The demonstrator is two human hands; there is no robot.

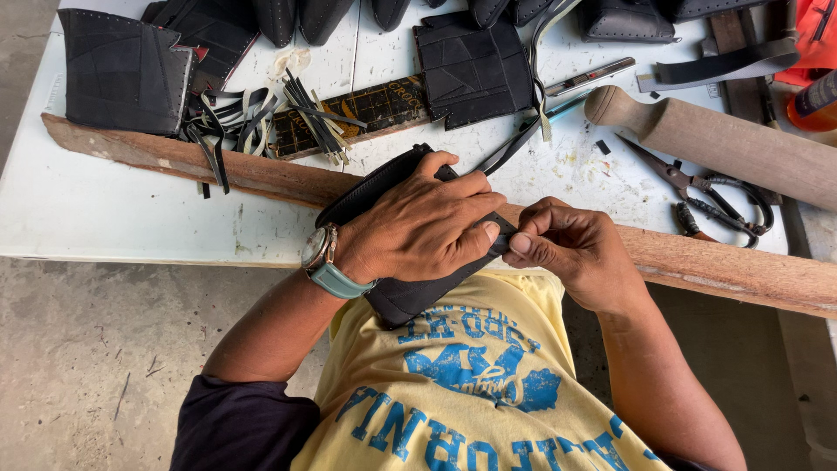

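Our left hand [427, 222] lies spread over a black leather piece [397, 296], fingers curled down and pressing it against the long wooden plank [732, 270] at the near edge of the white tabletop [113, 218], while our right hand [571, 249] is clenched in a pinch on the same piece's edge, thumb meeting the left thumb; both are grasping it, half over the plank and half over our lap. We judge the main risk to be slippage: the piece hangs off the tabletop, so a loosened left press could let it slide toward the yellow shirt [471, 392] or twist out of line under the right pinch. A second risk, as we read it, is the open scissors [706, 187] just beyond the right hand, where a sideways sweep could catch the blades. The thin black strips [235, 118] lie loose and could be brushed off the edge. Counting from largest down: one tabletop, one plank, one rounded wooden mallet-like block [724, 139], two flat stitched black panels [122, 70] [475, 70] in plain view with more dark pieces cut off along the far edge that we cannot count, one dark printed board [384, 105], one pair of scissors, one slim metal tool [593, 77], one wristwatch [318, 249], and a bundle of strips too tangled to number.
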